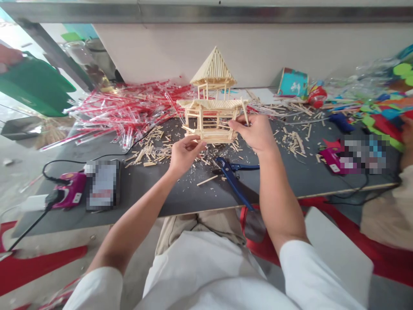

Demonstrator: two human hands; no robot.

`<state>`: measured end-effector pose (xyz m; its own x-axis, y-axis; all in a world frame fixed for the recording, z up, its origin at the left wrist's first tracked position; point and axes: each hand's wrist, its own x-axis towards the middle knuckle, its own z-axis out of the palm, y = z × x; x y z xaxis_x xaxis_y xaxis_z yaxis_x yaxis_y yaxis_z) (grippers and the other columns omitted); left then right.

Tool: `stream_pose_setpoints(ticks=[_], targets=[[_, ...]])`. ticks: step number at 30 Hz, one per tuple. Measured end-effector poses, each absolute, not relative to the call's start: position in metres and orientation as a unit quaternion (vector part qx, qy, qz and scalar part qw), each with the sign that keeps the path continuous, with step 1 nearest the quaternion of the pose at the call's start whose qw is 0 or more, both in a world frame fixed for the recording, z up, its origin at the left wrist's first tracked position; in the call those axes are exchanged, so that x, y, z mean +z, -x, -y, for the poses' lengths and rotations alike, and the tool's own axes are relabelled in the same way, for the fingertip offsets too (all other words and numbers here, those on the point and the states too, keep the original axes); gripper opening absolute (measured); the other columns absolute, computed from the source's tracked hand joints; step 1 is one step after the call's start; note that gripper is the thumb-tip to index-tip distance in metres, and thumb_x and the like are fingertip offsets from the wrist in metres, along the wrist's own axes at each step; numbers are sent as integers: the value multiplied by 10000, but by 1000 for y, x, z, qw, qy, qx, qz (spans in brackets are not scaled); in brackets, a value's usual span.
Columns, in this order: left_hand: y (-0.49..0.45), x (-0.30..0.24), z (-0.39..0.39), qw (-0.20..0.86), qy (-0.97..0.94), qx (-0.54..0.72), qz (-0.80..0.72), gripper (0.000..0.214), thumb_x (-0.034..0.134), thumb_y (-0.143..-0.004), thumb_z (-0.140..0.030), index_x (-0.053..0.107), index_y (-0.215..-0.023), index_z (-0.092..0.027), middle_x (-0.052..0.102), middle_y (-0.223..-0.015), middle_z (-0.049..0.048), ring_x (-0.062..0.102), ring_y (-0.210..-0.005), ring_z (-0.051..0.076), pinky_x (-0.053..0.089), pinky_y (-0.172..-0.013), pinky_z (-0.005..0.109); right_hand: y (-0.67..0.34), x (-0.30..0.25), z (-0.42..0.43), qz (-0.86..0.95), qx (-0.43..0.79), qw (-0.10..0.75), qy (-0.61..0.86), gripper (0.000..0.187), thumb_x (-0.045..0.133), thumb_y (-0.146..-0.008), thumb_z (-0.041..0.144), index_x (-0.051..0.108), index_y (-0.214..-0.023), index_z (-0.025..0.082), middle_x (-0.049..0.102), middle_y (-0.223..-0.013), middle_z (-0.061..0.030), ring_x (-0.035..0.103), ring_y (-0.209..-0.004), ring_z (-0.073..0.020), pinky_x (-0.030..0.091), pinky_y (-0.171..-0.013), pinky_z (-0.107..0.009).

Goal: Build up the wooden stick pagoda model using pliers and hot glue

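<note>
Head view: a stick pavilion [211,103] stands upright between the person's two hands, its pointed roof well above both grips.
Left hand [185,153]: thumb and fingers pinched on the front left corner of the base, low on the pavilion.
Right hand [259,130]: closed on the right side of the frame, beneath the lower roof and a little higher than the left hand.
Slanting stick [245,113]: runs down from the right edge of the lower roof to the right hand's fingers; whether they pinch it, I cannot tell.
Base: level with the left fingertips; whether it touches the table [142,189], I cannot tell.
Cutter [233,182]: blue, lying spread on the table below the pavilion, nearer the person, one handle reaching the right forearm in this view.
Loose stick [207,181]: on the table just left of the cutter.
Stick scraps [150,150]: scattered on both sides of the pavilion.
Red and clear wrappers [119,110]: heaped behind the scraps on the left.
Phone [103,185]: near the table's front edge, beside a purple power socket [69,189].
</note>
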<state>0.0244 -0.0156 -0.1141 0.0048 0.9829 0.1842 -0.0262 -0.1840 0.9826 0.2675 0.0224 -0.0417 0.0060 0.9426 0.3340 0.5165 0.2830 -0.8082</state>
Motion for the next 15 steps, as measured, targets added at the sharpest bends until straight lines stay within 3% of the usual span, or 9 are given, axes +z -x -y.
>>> stream_pose_setpoints(ticks=[7, 12, 15], targets=[[-13, -117, 14, 412, -539, 564, -471, 417, 828, -806, -473, 762, -1098, -182, 742, -807, 29, 695, -680, 143, 630, -597, 271, -255, -44, -20, 680, 224, 460, 525, 398, 805, -811, 606, 748, -742, 218, 575, -627, -1, 451, -592, -150, 378, -599, -347], [8, -118, 17, 320, -578, 549, -512, 350, 806, -840, -462, 788, -1071, -199, 739, -794, 12, 644, -625, 108, 549, -568, 218, -236, -47, -26, 709, 220, 473, 475, 395, 753, -863, 622, 727, -749, 244, 500, -623, 9, 444, -607, -158, 374, -617, -340], [17, -124, 12, 299, -573, 548, -531, 324, 811, -838, -451, 794, -1031, -192, 756, -788, 21, 639, -613, 105, 525, -558, 208, -225, -57, -43, 726, 208, 475, 452, 392, 717, -898, 624, 737, -793, 247, 553, -678, -3, 479, -643, -166, 394, -653, -342]])
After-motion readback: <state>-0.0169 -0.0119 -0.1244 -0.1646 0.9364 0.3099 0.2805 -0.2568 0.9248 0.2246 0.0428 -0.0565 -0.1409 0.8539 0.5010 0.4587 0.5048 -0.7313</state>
